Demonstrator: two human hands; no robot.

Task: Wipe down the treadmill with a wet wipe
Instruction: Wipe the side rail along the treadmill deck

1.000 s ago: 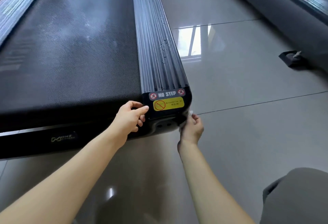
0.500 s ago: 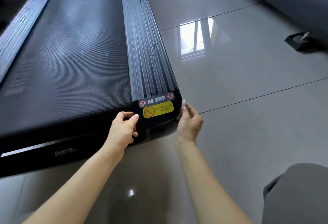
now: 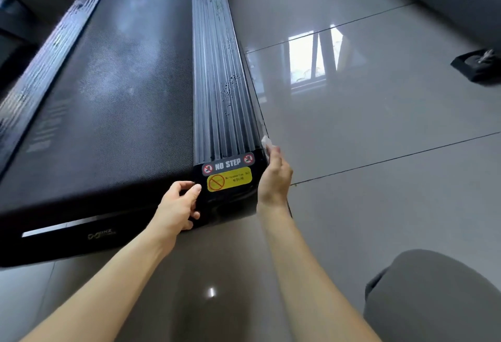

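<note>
While the black treadmill stretches away across a glossy grey tiled floor, both bare hands meet at its near right corner. The right hand lies flat against the outer side of the ribbed grey side rail, its grip closed on a small white wet wipe, pinched at the fingertips and pressed to the rail's edge just above the black end cap; only a crumpled scrap of the wipe shows past the fingers. The left hand rests on the inner side of that cap, fingers loosely curled around its edge and thumb pointing toward the yellow warning sticker below the white "NO STEP" label. Well apart to the far right, a small black object sits on the floor, and a grey-clad knee fills the lower right corner.
</note>
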